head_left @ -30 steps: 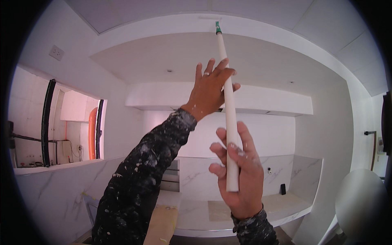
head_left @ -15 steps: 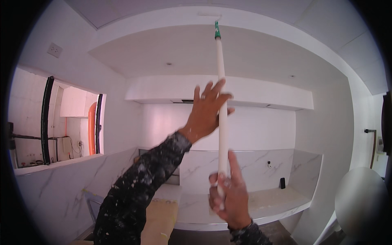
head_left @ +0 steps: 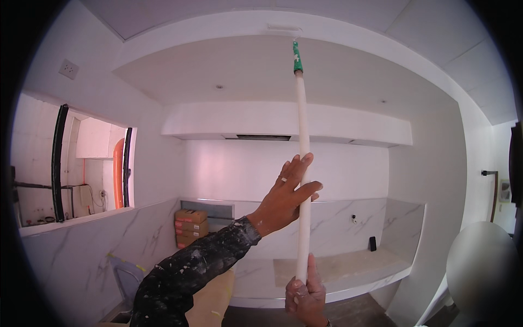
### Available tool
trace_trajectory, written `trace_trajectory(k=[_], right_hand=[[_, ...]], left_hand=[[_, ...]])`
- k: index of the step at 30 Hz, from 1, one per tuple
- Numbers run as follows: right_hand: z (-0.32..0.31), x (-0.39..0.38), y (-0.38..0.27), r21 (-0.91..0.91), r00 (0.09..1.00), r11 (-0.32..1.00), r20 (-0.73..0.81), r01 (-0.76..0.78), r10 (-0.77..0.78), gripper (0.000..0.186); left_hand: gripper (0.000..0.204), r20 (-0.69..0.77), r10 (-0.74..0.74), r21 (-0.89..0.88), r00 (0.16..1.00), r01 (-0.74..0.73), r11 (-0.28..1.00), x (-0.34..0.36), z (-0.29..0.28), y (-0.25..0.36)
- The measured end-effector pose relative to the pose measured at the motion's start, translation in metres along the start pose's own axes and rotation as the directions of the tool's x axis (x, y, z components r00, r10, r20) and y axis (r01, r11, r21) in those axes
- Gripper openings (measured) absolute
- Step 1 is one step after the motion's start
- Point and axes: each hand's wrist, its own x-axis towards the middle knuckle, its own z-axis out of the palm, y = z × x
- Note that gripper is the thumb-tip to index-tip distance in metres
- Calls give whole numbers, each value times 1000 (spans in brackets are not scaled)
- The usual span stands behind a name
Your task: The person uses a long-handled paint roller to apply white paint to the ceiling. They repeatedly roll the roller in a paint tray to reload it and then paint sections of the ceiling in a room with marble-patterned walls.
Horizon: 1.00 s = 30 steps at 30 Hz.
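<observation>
White pole (head_left: 303,128) upright. Left hand (head_left: 284,196): fingers loosely bent around pole's middle. Right hand (head_left: 308,301): fingers closed round lower end, one pointing up. Roller (head_left: 282,28) at white beam (head_left: 359,31). Cartons (head_left: 190,228): reddish printing, too small to read.

The left forearm (head_left: 196,262) is slanting from the near left edge up toward the centre, its wrist (head_left: 253,226) lying nearly in line with it. The left hand (head_left: 279,201) is showing its back, fingers mostly straight and pointing far and to the right, the thumb crossing over in a loose hold. Nearer and slightly right, the right hand (head_left: 306,301) is gripping firmly, most fingers curling in while one finger (head_left: 312,267) is pointing upward; its forearm is barely showing.
</observation>
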Motion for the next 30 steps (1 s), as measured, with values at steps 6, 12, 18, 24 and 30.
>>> trace_trajectory(k=[6, 12, 18, 24, 30], right_hand=[[-8, 11, -44, 410, 974, 886, 30, -217, 224, 74], [0, 12, -55, 431, 987, 891, 0, -143, 159, 73], [-2, 9, -34, 290, 985, 943, -17, -160, 173, 71], [-34, 76, -70, 356, 985, 919, 34, -172, 171, 70], [-27, 152, -131, 513, 980, 835, 143, -196, 141, 71]], left_hand=[[21, 6, 2, 2, 1000, -2, 1000, 15, 10, -4], [22, -44, -7, -97, 999, 3, 995, 19, 15, -3], [21, -62, 5, -85, 998, -10, 996, 12, 19, -2], [24, -139, 62, 222, 988, -30, 975, 69, 24, -32], [22, -157, 99, 413, 983, -26, 910, 138, -3, -86]])
